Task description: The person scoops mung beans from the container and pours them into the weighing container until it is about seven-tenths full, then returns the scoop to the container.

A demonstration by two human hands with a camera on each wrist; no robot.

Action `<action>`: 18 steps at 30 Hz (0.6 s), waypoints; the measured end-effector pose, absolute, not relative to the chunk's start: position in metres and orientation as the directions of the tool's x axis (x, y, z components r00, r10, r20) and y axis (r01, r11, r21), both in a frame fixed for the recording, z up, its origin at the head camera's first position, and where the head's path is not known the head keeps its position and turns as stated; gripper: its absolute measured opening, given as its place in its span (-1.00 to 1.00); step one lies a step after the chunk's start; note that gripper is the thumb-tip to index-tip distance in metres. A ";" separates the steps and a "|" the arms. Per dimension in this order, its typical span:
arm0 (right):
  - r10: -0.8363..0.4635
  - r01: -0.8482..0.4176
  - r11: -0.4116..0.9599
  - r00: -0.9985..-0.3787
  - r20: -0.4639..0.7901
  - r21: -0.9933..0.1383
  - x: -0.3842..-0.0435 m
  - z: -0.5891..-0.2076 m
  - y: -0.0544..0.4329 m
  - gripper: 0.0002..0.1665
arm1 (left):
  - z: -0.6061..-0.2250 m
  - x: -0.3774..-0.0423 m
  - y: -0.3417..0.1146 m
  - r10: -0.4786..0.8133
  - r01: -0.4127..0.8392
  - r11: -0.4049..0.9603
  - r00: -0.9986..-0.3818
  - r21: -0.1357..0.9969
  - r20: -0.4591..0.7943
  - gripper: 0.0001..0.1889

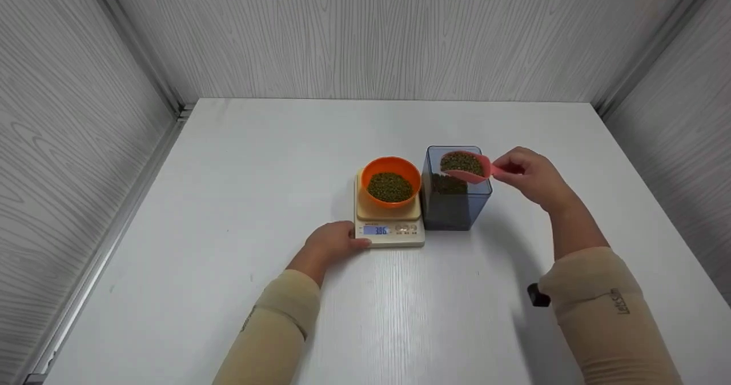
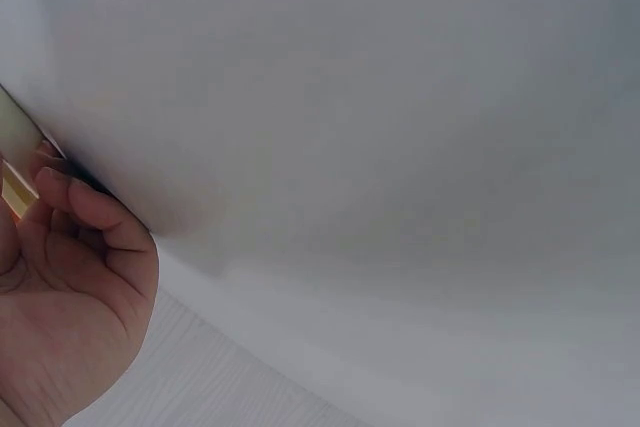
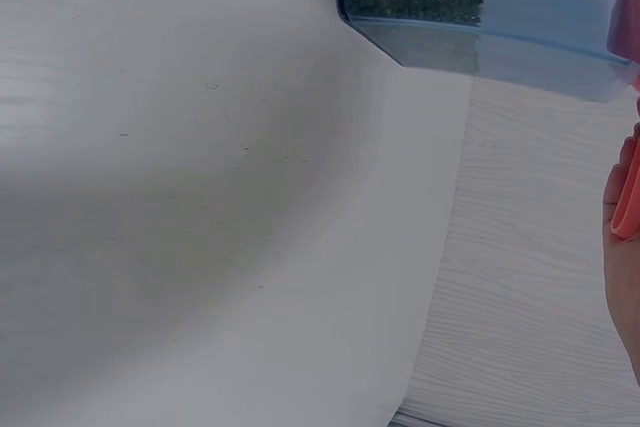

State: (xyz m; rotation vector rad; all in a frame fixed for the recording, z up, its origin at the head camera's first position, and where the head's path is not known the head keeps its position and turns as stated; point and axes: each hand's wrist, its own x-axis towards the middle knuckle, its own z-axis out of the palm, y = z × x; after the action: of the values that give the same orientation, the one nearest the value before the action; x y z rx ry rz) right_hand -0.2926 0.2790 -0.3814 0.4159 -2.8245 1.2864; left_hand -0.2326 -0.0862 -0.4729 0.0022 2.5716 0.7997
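My right hand [image 1: 534, 176] pinches the handle of a pink scoop [image 1: 487, 166] loaded with small green beans, likely mung beans. The scoop is held over the mouth of a clear bluish square container [image 1: 447, 216], which has more green beans inside. To its left, a kitchen scale [image 1: 416, 239] with a lit display carries an orange bowl [image 1: 394, 164] with green beans [image 1: 390, 187] in it. My left hand [image 1: 331, 241] grips the scale's front left corner, thumb along the front edge. In the left wrist view its fingers [image 2: 110, 217] curl against the scale's side.
Everything stands on a white table [image 1: 257, 162]. Pale wood-grain panels rise at the back [image 1: 365, 36], left [image 1: 63, 116] and right [image 1: 679, 105]. A small black object [image 1: 538, 295] shows beside the right sleeve [image 1: 599, 311].
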 end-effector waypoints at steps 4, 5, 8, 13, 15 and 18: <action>-0.226 -0.242 0.655 -0.967 0.120 -0.716 -0.294 -0.376 0.276 -0.77 | -0.475 -0.233 -0.086 0.128 -0.127 0.832 -0.903 0.540 -0.410 -0.56; -0.224 -0.240 0.660 -0.967 0.119 -0.711 -0.294 -0.375 0.274 -0.77 | -0.475 -0.233 -0.086 0.127 -0.127 0.831 -0.904 0.541 -0.409 -0.56; -0.227 -0.244 0.668 -0.966 0.121 -0.703 -0.296 -0.371 0.269 -0.75 | -0.475 -0.232 -0.086 0.126 -0.124 0.832 -0.907 0.541 -0.402 -0.56; -0.257 -0.271 0.670 -0.958 0.126 -0.691 -0.298 -0.365 0.260 -0.75 | -0.473 -0.231 -0.086 0.127 -0.122 0.830 -0.909 0.544 -0.398 -0.56; -0.274 -0.283 0.673 -0.954 0.125 -0.683 -0.298 -0.362 0.256 -0.75 | -0.473 -0.231 -0.086 0.131 -0.121 0.826 -0.908 0.550 -0.397 -0.57; -0.302 -0.310 0.685 -0.944 0.129 -0.660 -0.299 -0.358 0.249 -0.77 | -0.473 -0.231 -0.086 0.138 -0.115 0.823 -0.909 0.556 -0.392 -0.58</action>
State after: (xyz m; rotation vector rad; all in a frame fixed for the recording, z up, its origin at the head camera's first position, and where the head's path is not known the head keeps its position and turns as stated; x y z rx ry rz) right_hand -0.2994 0.2488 -0.3584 0.5221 -2.8740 1.1286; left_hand -0.2310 -0.0862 -0.4731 0.0170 2.5843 0.8248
